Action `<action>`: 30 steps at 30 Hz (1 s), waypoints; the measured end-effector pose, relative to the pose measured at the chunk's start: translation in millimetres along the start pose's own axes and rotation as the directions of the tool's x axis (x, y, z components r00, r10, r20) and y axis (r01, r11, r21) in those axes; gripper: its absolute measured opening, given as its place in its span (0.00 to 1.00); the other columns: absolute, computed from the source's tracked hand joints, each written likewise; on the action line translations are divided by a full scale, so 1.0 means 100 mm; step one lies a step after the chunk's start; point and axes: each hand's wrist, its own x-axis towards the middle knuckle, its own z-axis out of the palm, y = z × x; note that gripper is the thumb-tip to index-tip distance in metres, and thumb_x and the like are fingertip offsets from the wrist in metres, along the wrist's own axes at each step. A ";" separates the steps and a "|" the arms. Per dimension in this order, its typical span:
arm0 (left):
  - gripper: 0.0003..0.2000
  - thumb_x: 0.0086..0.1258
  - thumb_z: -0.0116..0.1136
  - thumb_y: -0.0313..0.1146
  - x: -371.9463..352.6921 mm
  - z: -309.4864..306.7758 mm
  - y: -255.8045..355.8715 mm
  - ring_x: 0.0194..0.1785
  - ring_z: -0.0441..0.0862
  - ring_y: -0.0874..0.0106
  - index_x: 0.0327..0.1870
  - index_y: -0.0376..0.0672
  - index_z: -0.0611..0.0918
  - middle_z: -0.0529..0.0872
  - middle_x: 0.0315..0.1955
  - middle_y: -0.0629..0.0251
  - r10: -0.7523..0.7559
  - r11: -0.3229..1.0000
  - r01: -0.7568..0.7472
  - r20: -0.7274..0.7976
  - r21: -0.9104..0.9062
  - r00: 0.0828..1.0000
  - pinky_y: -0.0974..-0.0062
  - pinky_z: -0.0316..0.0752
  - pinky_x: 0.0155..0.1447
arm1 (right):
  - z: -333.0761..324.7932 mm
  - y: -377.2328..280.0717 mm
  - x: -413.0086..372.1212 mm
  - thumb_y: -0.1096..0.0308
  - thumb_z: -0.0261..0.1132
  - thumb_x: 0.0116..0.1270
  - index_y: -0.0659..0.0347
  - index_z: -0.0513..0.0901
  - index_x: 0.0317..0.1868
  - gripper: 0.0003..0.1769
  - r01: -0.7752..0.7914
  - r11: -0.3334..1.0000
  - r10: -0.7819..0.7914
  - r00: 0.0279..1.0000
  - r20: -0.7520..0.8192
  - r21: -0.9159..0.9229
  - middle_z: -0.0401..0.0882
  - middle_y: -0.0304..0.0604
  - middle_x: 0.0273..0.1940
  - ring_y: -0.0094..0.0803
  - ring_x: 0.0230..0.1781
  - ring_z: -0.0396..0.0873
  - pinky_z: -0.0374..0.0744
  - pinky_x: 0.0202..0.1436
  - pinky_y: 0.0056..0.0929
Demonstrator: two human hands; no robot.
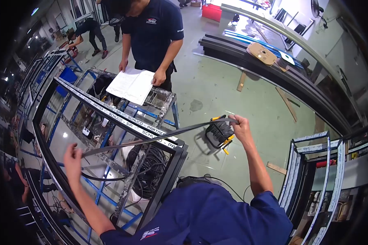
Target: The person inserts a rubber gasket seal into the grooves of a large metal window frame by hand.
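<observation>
A long black rubber gasket strip (171, 134) stretches between my two hands, above a black window frame (167, 183) with printed tape along it. My right hand (242, 128) is closed on the strip's upper right end, out over the floor. At the other side, my left hand (72, 161) has its fingers curled round the strip near the frame's left part. A further length of strip sags below my left hand. Under the frame lies a tangled coil of black gasket (151, 171).
Across the frame a co-worker (153, 36) holds open paper sheets (131, 85) over a blue-legged trestle (173, 110). A black and yellow cable reel (220, 134) stands on the floor. Dark profiles (229, 51) lie at the right, with another frame rack (292, 171) nearer me.
</observation>
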 end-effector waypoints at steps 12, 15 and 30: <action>0.15 0.52 0.71 0.29 -0.72 0.90 2.14 0.30 0.78 0.81 0.41 0.35 0.87 0.85 0.39 0.64 0.190 0.772 0.042 0.293 -0.634 0.937 0.81 0.72 0.34 | 0.50 -2.11 -0.15 0.79 0.69 0.48 0.60 0.79 0.48 0.23 0.350 0.932 -0.361 0.855 0.374 0.098 0.74 0.43 0.24 0.37 0.25 0.78 0.76 0.33 0.36; 0.15 0.66 0.58 0.27 -0.33 -0.31 1.38 0.21 0.74 0.87 0.54 0.38 0.81 0.82 0.34 0.69 0.228 0.426 -0.269 -0.185 -0.864 0.956 0.93 0.64 0.24 | 0.73 -0.71 -0.20 0.72 0.68 0.54 0.60 0.83 0.43 0.14 0.195 0.977 -0.160 0.937 0.310 -0.085 0.75 0.46 0.22 0.37 0.24 0.75 0.73 0.30 0.35; 0.18 0.75 0.62 0.36 0.73 -0.79 -1.36 0.28 0.71 0.84 0.62 0.41 0.80 0.77 0.27 0.76 -0.079 0.930 0.026 -0.131 -0.366 0.988 0.83 0.67 0.32 | 0.00 -0.19 -0.22 0.56 0.61 0.75 0.70 0.80 0.28 0.24 -0.045 0.982 0.062 0.994 0.092 -0.184 0.72 0.43 0.18 0.25 0.21 0.66 0.69 0.27 0.35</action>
